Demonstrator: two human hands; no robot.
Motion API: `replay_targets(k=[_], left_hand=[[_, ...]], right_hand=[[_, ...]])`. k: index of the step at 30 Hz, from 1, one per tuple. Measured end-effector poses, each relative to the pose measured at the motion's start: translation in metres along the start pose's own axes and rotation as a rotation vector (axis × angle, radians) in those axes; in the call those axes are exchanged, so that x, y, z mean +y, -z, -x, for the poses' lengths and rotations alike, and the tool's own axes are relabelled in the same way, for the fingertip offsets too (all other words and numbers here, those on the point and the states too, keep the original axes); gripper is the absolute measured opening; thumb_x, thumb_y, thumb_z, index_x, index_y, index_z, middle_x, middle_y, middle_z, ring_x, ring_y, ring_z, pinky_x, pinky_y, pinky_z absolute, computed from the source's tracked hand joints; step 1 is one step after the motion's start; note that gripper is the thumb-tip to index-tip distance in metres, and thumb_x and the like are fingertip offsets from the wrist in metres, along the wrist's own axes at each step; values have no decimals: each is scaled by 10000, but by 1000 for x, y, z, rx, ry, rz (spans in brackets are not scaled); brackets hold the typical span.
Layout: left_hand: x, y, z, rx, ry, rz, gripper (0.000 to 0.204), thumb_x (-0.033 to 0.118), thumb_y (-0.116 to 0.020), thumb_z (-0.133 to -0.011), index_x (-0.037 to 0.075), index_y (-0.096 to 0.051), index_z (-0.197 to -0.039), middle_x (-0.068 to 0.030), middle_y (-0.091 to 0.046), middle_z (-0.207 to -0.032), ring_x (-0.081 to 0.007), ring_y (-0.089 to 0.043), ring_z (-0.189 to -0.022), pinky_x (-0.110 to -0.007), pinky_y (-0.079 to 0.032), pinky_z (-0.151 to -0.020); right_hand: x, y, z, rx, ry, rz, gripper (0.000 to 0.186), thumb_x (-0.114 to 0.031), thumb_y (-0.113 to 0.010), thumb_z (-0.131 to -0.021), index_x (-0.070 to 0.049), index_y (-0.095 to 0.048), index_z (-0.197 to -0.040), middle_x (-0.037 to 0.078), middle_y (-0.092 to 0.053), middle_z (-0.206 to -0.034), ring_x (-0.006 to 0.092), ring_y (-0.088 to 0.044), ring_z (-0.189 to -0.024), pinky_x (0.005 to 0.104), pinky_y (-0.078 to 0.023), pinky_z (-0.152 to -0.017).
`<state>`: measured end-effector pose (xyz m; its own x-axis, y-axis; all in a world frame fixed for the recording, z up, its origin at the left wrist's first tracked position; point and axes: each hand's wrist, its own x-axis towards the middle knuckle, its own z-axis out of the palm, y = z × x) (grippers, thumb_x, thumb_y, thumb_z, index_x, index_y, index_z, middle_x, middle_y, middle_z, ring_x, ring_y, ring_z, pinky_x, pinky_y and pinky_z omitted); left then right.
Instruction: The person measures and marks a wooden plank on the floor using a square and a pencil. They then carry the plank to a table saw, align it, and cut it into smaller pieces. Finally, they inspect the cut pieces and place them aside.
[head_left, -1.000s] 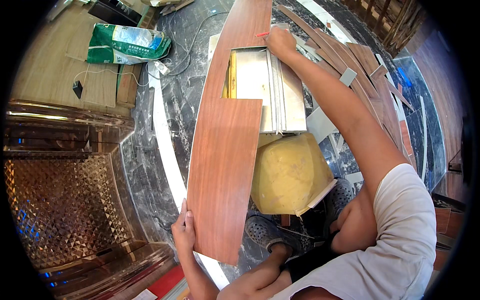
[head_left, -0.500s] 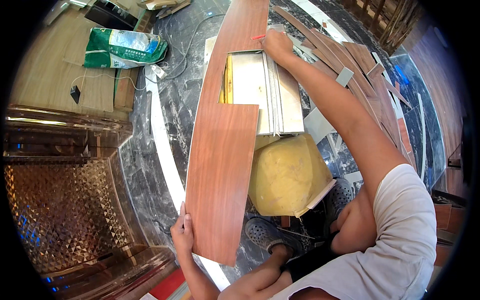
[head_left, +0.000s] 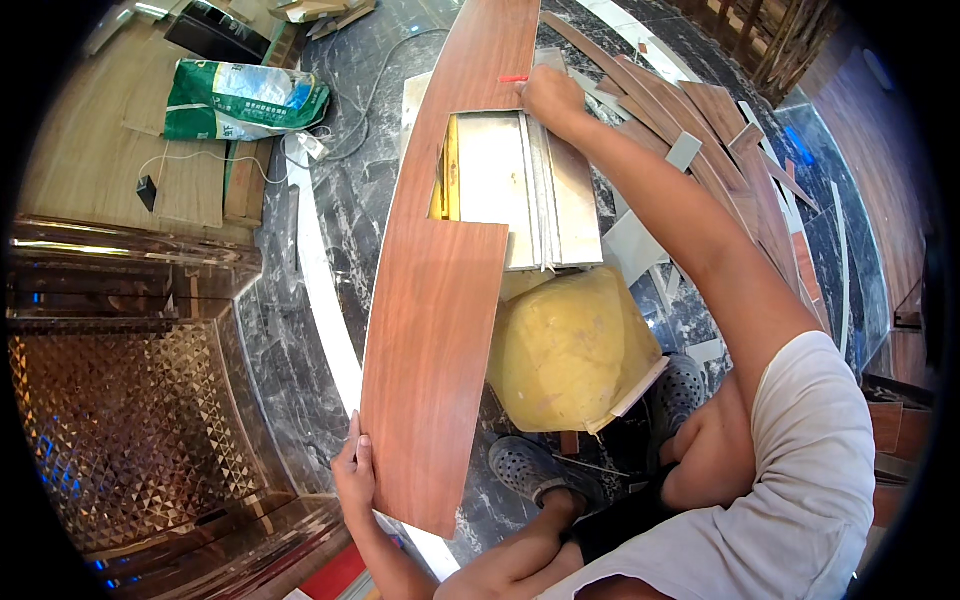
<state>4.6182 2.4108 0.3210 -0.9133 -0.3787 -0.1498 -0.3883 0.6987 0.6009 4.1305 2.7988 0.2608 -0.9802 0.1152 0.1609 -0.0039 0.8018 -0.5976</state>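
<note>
A long reddish wood-look plank (head_left: 430,360) with a rectangular notch in its right side lies lengthwise over a pale metallic board stack (head_left: 565,205), which rests by a worn yellow padded-looking object (head_left: 570,350). My left hand (head_left: 356,465) grips the plank's lower left edge, thumb on top. My right hand (head_left: 550,100) is closed at the plank's right edge just above the notch, with a thin red pencil-like tool (head_left: 512,78) in it.
Plank offcuts (head_left: 715,150) are heaped on the dark marble floor (head_left: 280,380) at right. A green-and-white sack (head_left: 245,100) and a small black block (head_left: 147,190) lie on pale boards at upper left, beside cables (head_left: 370,110). A mirrored golden panel (head_left: 130,400) borders the left.
The plank has shifted slightly left and toward me with my left hand on it. My right hand has moved a little left and down, still holding the red tool.
</note>
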Motion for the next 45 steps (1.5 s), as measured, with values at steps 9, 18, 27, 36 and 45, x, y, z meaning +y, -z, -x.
replay_targets(k=[9,18,27,36,45], left_hand=[[-1,-1,12,-15,24,-66,438,194,-539,-1025,68,-531,-1445,-211,-658,-1302,-219,-647,-1190,-326,-481,-986],[1,-5,29,-33,51,-79,446,202,-529,-1028,84,-520,-1458,-227,-666,-1272,-188,-654,-1153,-326,-500,-944],[-5,-4,35,-26,35,-66,452,191,-537,-1020,71,-518,-1455,-252,-657,-1265,-193,-653,-1148,-322,-500,-944],[-4,1,45,-21,69,-63,446,171,-541,-1012,49,-528,-1441,-249,-674,-1239,-156,-654,-1097,-308,-501,-932],[8,24,39,-20,80,19,423,107,-541,-1014,31,-535,-1430,-194,-639,-1343,-155,-601,-1193,-305,-449,-1021]], right_hand=[[4,1,5,-44,25,0,298,-272,-621,-911,1,-717,-980,234,-730,-1015,409,-705,-983,492,-545,-855],[2,1,13,-49,67,62,291,-288,-640,-916,-16,-706,-996,199,-732,-1027,395,-703,-989,486,-549,-840],[6,-1,13,-103,66,30,325,-336,-657,-931,-21,-715,-989,207,-731,-1035,398,-703,-992,491,-555,-831],[6,5,23,-145,89,28,314,-335,-667,-921,-26,-724,-925,146,-747,-851,358,-724,-895,483,-557,-794],[14,4,14,-205,28,-130,293,-300,-655,-923,-22,-743,-899,114,-734,-728,323,-733,-810,465,-561,-765]])
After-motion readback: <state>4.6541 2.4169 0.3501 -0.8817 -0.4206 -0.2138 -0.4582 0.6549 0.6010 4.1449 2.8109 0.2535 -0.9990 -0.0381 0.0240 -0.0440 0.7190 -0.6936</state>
